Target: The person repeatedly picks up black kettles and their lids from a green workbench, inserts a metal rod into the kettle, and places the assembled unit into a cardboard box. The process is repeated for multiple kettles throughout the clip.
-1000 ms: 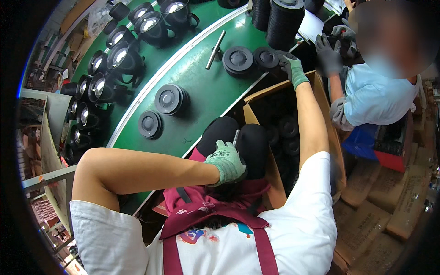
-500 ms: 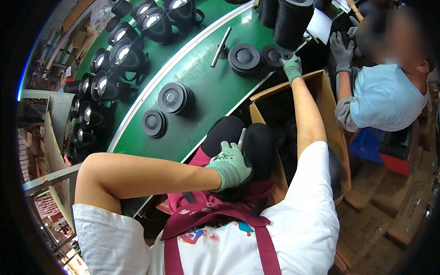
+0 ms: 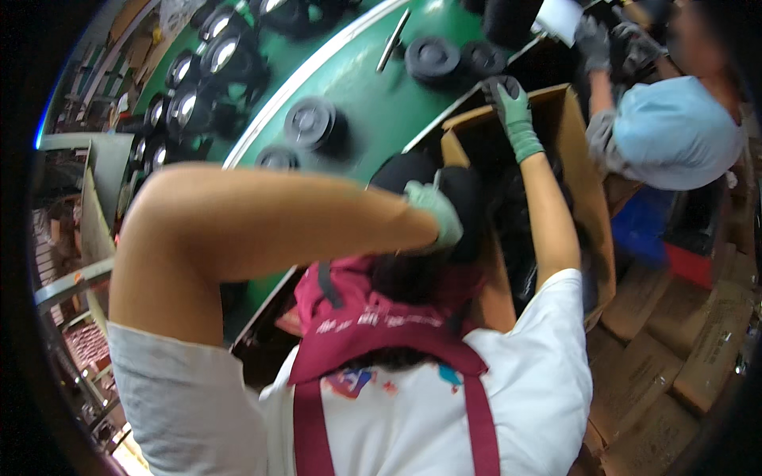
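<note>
My left hand, in a pale green glove, is closed over my lap, blurred by motion. The tip of a thin metal rod sticks up from it; what lies under the hand is hidden. Stretched out, my right hand is above the far rim of an open cardboard box. Its fingers are bent around something dark that I cannot make out. Just beyond are a low stack of black discs and a larger black disc stack. A metal T-shaped tool stands left of them.
Two more black disc stacks are on the green table. Several black mugs with shiny insides fill its far left. At right sits a co-worker in a light blue cap, beside flat cartons on the floor.
My right hand has drawn back from the small disc stack toward the box. My left hand has shifted slightly right and up in the picture. The whole view has tilted, moving the table upward.
</note>
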Available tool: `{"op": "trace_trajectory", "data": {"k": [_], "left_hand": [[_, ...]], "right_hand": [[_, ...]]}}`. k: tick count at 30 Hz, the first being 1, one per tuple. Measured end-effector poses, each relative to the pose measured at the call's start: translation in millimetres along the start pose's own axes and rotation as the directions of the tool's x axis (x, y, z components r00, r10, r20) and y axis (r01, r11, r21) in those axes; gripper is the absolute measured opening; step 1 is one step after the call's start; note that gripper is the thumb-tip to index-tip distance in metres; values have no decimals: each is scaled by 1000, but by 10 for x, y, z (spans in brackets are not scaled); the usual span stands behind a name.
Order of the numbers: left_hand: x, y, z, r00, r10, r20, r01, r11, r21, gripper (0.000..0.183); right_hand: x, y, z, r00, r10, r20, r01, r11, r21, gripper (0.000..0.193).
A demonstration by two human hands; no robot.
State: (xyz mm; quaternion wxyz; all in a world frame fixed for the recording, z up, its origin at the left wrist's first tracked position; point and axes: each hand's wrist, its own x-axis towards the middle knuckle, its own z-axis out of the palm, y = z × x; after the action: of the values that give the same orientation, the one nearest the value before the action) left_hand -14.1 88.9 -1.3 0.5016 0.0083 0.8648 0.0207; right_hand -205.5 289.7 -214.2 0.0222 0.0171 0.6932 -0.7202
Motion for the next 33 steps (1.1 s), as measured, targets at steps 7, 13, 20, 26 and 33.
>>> {"op": "trace_trajectory", "data": {"k": [7, 13, 20, 26, 33], "left_hand": [[-168, -412, -173, 953, 204, 222, -138, 949, -282, 63], [192, -760, 49, 947, 320, 33, -289, 892, -348, 63], [599, -835, 179, 891, 324, -319, -376, 919, -118, 63], [1042, -885, 767, 733, 266, -626, -355, 935, -18, 64], [178, -700, 370, 950, 82, -301, -99, 994, -44, 72]], "right_hand": [[-1707, -360, 919, 865, -51, 499, 363, 750, -553, 38], [-1786, -228, 1168, 846, -306, 436, 494, 756, -428, 36], [-1644, -192, 1459, 836, -173, 522, 498, 637, -588, 38], [-1829, -259, 1520, 837, -385, 388, 533, 732, -424, 37], [-1858, -183, 1656, 887, -307, 344, 452, 723, -522, 38]]}}
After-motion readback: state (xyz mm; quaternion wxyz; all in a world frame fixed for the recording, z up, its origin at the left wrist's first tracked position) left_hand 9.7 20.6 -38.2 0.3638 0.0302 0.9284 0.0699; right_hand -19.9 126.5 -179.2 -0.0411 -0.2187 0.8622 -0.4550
